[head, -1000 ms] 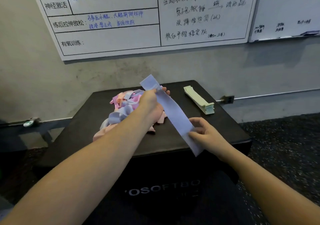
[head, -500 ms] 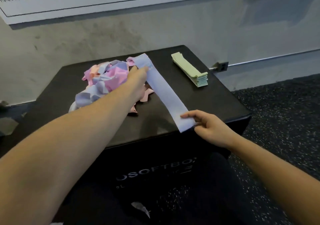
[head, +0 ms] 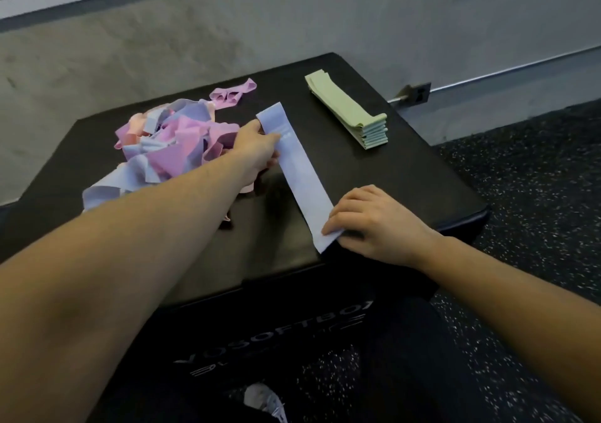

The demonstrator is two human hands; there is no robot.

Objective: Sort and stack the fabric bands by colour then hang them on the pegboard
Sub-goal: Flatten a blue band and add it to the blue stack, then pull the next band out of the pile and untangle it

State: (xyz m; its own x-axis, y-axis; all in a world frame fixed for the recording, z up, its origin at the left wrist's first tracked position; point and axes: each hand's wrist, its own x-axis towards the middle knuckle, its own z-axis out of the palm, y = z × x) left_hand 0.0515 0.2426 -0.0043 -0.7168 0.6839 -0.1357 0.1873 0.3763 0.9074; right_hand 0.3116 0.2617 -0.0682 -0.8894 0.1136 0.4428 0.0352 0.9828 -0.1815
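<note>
both hands hold one lilac band [head: 297, 175] flat on the black surface [head: 406, 175]: the left hand [head: 257, 149] pinches its far end just beside the tangled heap, and the right hand [head: 367, 217], fingers curled, pinches the near end at the surface's near edge. the band lies stretched straight between them, running from far left to near right. to the left sits an unsorted heap of pink and lilac bands [head: 169, 143], with one pink band [head: 232, 94] lying apart at the far side. at the far right a neat stack of green bands [head: 351, 113] rests well apart from the heap. judging by this, green looks sorted; lilac seems just begun, pink untouched, and no pegboard is in view, so hanging remains.
</note>
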